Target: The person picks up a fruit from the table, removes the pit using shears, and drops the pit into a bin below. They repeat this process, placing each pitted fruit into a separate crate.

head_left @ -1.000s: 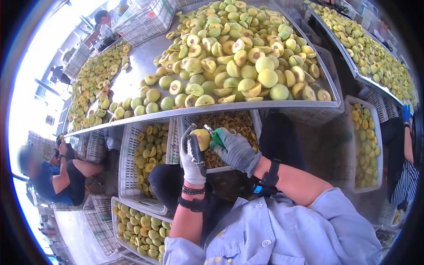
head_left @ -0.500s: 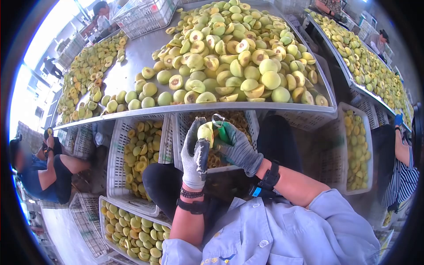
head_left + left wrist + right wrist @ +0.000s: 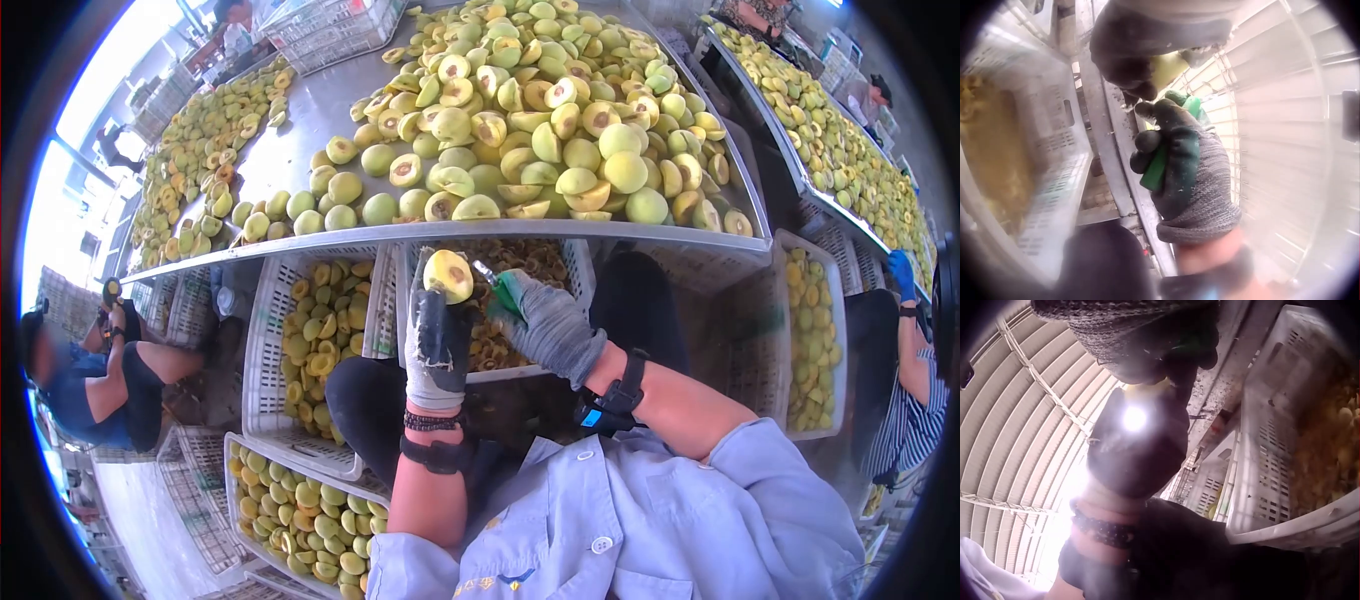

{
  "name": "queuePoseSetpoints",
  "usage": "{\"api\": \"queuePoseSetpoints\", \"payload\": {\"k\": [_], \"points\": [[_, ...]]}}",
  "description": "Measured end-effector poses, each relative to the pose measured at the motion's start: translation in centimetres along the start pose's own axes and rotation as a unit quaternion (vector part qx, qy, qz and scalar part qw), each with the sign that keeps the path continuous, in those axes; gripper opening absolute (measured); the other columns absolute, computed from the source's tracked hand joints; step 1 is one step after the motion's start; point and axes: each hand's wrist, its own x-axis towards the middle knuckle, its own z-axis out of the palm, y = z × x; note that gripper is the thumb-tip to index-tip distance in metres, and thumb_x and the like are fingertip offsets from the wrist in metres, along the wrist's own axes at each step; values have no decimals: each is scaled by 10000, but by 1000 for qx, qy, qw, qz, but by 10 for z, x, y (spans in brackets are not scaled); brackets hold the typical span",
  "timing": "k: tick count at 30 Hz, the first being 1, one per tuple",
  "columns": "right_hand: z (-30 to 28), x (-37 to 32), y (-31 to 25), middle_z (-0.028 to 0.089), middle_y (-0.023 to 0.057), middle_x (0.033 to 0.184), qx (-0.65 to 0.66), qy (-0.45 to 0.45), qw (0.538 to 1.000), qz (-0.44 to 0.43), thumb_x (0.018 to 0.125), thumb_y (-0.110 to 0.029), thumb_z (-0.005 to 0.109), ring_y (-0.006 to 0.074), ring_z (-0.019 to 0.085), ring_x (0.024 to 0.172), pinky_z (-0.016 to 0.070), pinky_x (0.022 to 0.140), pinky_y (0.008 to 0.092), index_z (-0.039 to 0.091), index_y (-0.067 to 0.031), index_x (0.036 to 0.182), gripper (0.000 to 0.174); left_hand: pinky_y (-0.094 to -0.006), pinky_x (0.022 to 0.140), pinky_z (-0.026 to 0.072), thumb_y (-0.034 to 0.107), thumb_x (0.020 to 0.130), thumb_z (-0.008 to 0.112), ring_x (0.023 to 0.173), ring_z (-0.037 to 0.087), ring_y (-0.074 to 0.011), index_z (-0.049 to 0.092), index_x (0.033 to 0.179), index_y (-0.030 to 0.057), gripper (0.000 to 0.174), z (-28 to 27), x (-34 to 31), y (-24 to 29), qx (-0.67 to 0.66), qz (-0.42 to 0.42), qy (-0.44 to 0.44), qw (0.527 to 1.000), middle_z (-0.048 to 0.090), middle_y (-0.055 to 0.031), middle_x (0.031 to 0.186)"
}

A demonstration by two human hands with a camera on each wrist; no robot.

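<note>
My gloved left hand [image 3: 437, 340] holds up a yellow-green peach half [image 3: 447, 277], its cut face with a brown centre turned toward the head camera. In my gloved right hand [image 3: 553, 330] is a green-handled coring tool [image 3: 508, 290] with a metal tip. That tip points at the fruit from its right side. The left wrist view shows the right fingers wrapped round the green handle [image 3: 1155, 169], close beneath the peach half [image 3: 1168, 67]. Below both hands stands a white crate [image 3: 500, 375] with brownish scraps in it.
A metal table [image 3: 330, 240] heaped with halved peaches [image 3: 530, 130] runs across in front. Crates of fruit halves stand at the left [image 3: 255, 370], lower left [image 3: 235, 480] and right [image 3: 838, 350]. People sit on both sides, one in dark blue [image 3: 85, 400].
The tool's looped tip was at the fruit half a second ago and is now apart from it, to its right. The left hand has turned the peach half's cut face up toward the head camera.
</note>
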Motion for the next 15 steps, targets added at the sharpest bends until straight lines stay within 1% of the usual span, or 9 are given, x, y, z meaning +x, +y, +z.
{"api": "queuePoseSetpoints", "payload": {"k": [1,2,3,8,10,11,12,13,15], "points": [[1,-1,1,588,136,733,1,2,1000,4,766,-195,558,323,570,659,446,568,421,482,-54,911,216,-307,722,450,193,801,578,869,537,-214,463,1085,7,358,-4,-2,-1,158,63,-32,985,544,-86,964],[2,-2,1,584,137,743,-21,-25,999,8,763,-200,564,321,572,652,450,561,407,484,-51,900,217,-310,737,448,151,769,617,883,535,-221,455,1090,0,389,-8,4,17,310,126,-62,940,544,-97,972],[3,-3,1,581,139,754,-43,-53,998,11,761,-204,570,319,575,645,454,554,394,487,-48,889,219,-310,764,444,103,718,659,903,535,-222,448,1085,-1,436,-5,7,27,174,71,-52,981,541,-119,979],[8,-3,-1,569,145,679,-100,-71,992,-1,762,-204,550,315,568,594,442,511,404,468,-38,911,238,-298,776,448,22,722,640,926,524,-216,426,1107,16,441,3,-5,-3,113,49,-49,991,531,-128,999],[9,-4,-2,568,150,673,-108,-87,990,-1,757,-195,551,313,567,582,440,499,405,462,-34,919,245,-297,799,449,-1,771,579,932,516,-205,405,1135,31,404,9,-7,-19,-71,-38,-60,995,512,-123,1029],[8,-4,-2,573,143,662,-125,-95,988,-2,766,-173,515,304,578,584,450,497,399,470,-35,902,199,-297,799,449,-1,771,579,932,516,-205,405,1135,31,404,10,-7,-13,-70,-39,-62,995,512,-123,1029],[8,-3,-3,578,137,652,-143,-103,984,-3,776,-152,479,294,589,586,459,495,394,478,-35,884,159,-299,810,449,32,811,533,933,514,-200,396,1148,40,364,12,-8,-4,-265,-131,-29,955,504,-115,1037],[8,-3,-2,578,137,652,-142,-103,984,-2,776,-152,479,294,589,586,459,495,394,478,-35,884,159,-302,820,448,65,850,487,933,512,-194,388,1161,48,326,13,-8,2,-447,-217,6,868,496,-108,1045],[10,-4,0,586,145,670,-152,-107,982,-26,777,-128,460,295,594,592,464,497,390,473,-26,890,154,-297,810,450,131,871,454,925,515,-188,398,1156,49,302,16,-11,-13,-391,-213,26,895,500,-96,1033]]}}
